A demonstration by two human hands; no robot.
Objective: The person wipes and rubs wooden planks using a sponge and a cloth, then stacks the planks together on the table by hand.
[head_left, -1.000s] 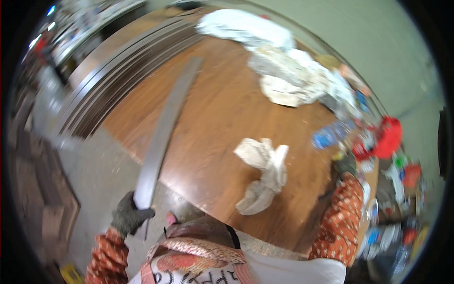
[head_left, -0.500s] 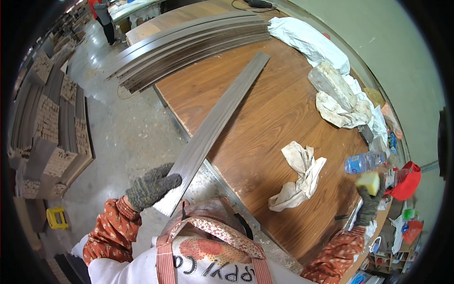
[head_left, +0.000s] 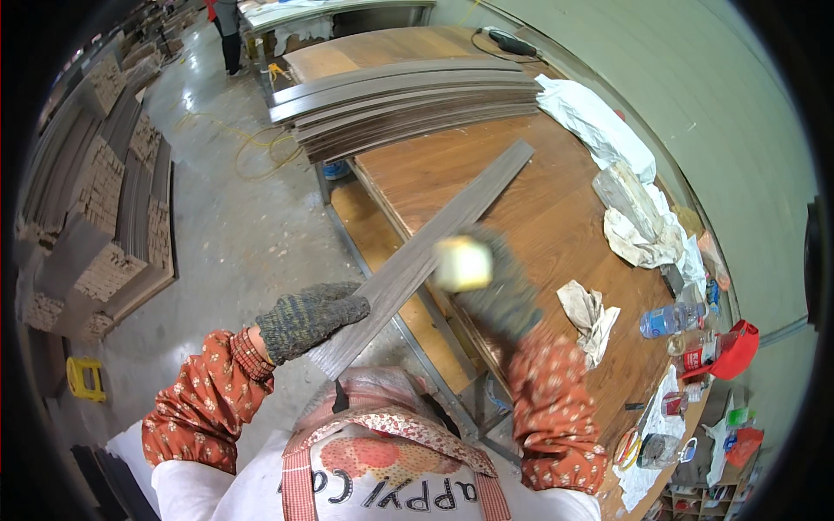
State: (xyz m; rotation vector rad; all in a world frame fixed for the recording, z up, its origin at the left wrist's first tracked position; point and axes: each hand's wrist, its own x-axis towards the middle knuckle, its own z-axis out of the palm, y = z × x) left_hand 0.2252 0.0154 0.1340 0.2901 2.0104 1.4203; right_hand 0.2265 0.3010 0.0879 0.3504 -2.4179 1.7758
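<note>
My left hand (head_left: 313, 321), in a dark knitted glove, grips the near end of a long grey-brown wood-grain plank (head_left: 426, 247). The plank slants away from me, its far end lying over the brown wooden table (head_left: 486, 152). My right hand (head_left: 504, 291), gloved too and blurred by motion, holds a pale yellow sponge block (head_left: 463, 264) at the plank's right edge, near its middle. Whether the sponge touches the plank I cannot tell. A crumpled off-white cloth (head_left: 589, 321) lies on the table right of my right hand.
Similar planks (head_left: 417, 104) are stacked across the table's far part. Along the right edge are white cloths (head_left: 599, 130), a plastic bottle (head_left: 673, 319) and a red bag-like thing (head_left: 737, 350). Plank piles (head_left: 104, 208) and a yellow plastic object (head_left: 85, 379) stand on the floor to the left.
My right hand has swung left from the table's right edge to the plank, carrying the sponge. My left hand still holds the plank's near end. The view has shifted somewhat.
</note>
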